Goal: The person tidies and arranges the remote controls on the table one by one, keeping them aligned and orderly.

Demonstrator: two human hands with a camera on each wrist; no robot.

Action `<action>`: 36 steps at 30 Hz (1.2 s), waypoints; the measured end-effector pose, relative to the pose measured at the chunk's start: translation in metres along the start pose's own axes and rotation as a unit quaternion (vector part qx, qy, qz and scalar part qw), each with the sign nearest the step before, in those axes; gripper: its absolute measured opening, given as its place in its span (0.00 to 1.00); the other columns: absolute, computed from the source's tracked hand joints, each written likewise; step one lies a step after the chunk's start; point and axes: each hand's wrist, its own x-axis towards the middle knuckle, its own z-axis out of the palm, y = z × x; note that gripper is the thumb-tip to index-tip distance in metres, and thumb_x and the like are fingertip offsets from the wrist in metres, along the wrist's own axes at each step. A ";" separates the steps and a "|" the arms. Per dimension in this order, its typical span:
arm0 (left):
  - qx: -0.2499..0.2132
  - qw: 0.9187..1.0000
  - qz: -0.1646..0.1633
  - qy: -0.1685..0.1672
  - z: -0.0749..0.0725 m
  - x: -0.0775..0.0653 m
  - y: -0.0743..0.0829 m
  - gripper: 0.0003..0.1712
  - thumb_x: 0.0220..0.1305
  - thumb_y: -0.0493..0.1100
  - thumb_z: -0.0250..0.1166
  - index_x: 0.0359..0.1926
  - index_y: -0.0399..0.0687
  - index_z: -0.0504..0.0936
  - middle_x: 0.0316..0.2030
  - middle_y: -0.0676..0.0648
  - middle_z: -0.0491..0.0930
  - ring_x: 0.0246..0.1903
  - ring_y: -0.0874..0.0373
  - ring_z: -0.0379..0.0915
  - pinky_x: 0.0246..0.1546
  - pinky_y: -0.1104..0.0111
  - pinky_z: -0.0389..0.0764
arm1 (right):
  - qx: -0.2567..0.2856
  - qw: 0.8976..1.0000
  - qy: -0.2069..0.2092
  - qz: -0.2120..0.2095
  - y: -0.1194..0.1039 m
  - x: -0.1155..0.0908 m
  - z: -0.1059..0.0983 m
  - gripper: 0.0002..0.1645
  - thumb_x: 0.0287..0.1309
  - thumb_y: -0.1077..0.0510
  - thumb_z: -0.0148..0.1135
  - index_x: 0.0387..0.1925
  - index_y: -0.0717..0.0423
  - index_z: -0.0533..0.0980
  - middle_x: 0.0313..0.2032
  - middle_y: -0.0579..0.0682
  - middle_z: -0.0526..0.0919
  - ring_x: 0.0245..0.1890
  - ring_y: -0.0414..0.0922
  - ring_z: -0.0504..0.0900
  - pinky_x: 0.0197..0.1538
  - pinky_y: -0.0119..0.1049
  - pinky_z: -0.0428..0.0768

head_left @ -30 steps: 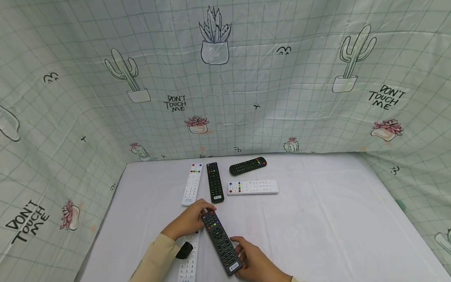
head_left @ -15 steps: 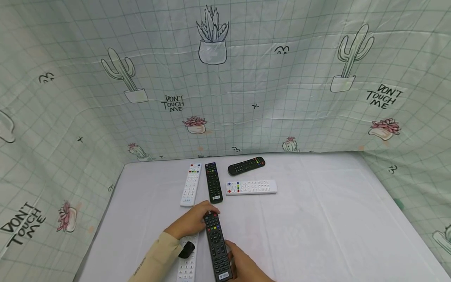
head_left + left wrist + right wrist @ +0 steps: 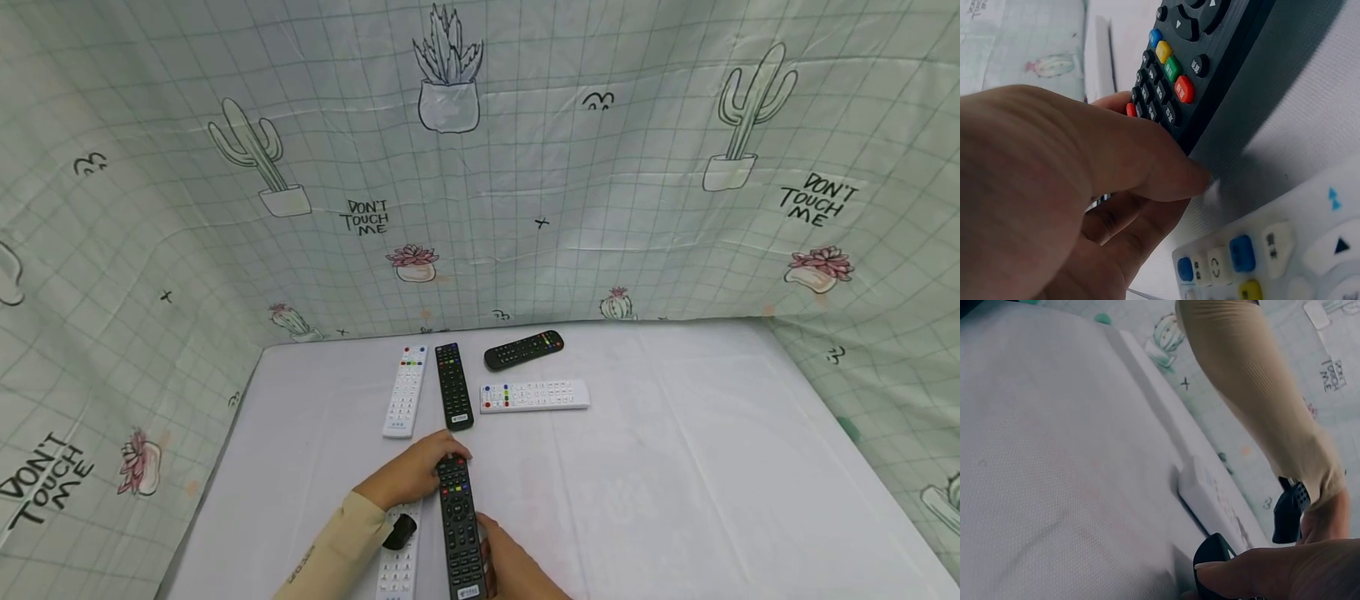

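Observation:
Both hands hold one black remote control (image 3: 459, 533), buttons facing up. My left hand (image 3: 418, 472) pinches its far end, the one with the red button; in the left wrist view its thumb and fingers grip the black remote (image 3: 1210, 69) at the corner. My right hand (image 3: 519, 565) grips the near end, and in the right wrist view that thumb (image 3: 1254, 570) presses on the remote's end (image 3: 1211, 549). A white remote (image 3: 397, 575) lies to the left of the held one, partly covered by the left wrist and its black wrist camera (image 3: 400, 532).
Farther back on the white tabletop (image 3: 675, 467) lie a white remote (image 3: 406, 392) and a black remote (image 3: 453, 386), both lengthwise. To their right are a rounded black remote (image 3: 523, 350) and a crosswise white one (image 3: 536, 396). A printed curtain (image 3: 540, 167) stands behind.
The black remote has turned from a slant to almost straight lengthwise, its near end swinging left with the right hand. My left hand has shifted slightly right with its far end.

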 end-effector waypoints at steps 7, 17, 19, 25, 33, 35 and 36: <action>0.009 1.000 -0.016 -0.009 0.005 0.003 -0.001 0.33 0.49 0.12 0.58 0.55 0.36 0.84 0.50 0.45 0.80 0.56 0.48 0.78 0.66 0.50 0.77 | -0.006 1.000 0.003 0.015 -0.020 -0.006 0.002 0.66 0.40 0.66 0.84 0.75 0.80 0.54 0.36 0.51 0.75 0.28 0.38 0.78 0.31 0.31 0.83; 0.040 0.999 -0.019 -0.004 0.007 0.004 -0.003 0.34 0.48 0.12 0.60 0.54 0.39 0.85 0.49 0.46 0.80 0.55 0.47 0.76 0.65 0.48 0.77 | -0.026 1.000 0.005 0.013 -0.006 0.001 0.007 0.66 0.40 0.64 0.86 0.74 0.80 0.55 0.37 0.51 0.73 0.27 0.39 0.77 0.29 0.33 0.83; 0.038 0.999 -0.023 -0.005 0.007 0.004 -0.003 0.34 0.48 0.12 0.60 0.54 0.38 0.85 0.48 0.46 0.79 0.55 0.47 0.76 0.65 0.47 0.76 | -0.028 1.000 0.006 0.013 -0.003 0.003 0.008 0.66 0.40 0.64 0.87 0.75 0.79 0.56 0.37 0.51 0.73 0.26 0.38 0.77 0.27 0.32 0.81; 0.028 0.999 -0.029 -0.005 0.008 0.003 0.000 0.33 0.48 0.11 0.61 0.53 0.37 0.86 0.48 0.46 0.79 0.56 0.46 0.76 0.66 0.46 0.76 | -0.041 0.999 0.007 0.000 -0.002 0.003 0.010 0.64 0.42 0.65 0.86 0.74 0.79 0.57 0.36 0.50 0.72 0.25 0.37 0.75 0.25 0.31 0.80; 0.029 0.999 -0.037 -0.007 0.009 0.003 0.002 0.32 0.49 0.11 0.63 0.53 0.39 0.86 0.47 0.47 0.78 0.57 0.47 0.75 0.66 0.46 0.75 | -0.061 0.998 0.002 0.000 -0.019 -0.004 0.008 0.62 0.43 0.66 0.85 0.74 0.79 0.58 0.36 0.50 0.71 0.25 0.35 0.74 0.26 0.30 0.79; 0.031 0.999 -0.037 -0.008 0.009 0.003 0.001 0.33 0.49 0.11 0.62 0.53 0.39 0.86 0.47 0.47 0.78 0.56 0.47 0.75 0.66 0.47 0.76 | -0.058 0.998 0.002 0.001 -0.021 -0.005 0.008 0.61 0.44 0.67 0.85 0.74 0.79 0.57 0.36 0.51 0.71 0.25 0.35 0.74 0.26 0.30 0.79; 0.031 0.999 -0.037 -0.009 0.009 0.003 0.001 0.33 0.49 0.11 0.62 0.53 0.39 0.86 0.47 0.47 0.78 0.56 0.47 0.75 0.66 0.47 0.76 | -0.055 0.998 0.002 0.003 -0.020 -0.005 0.009 0.61 0.44 0.67 0.85 0.74 0.79 0.57 0.36 0.51 0.71 0.25 0.35 0.74 0.26 0.30 0.79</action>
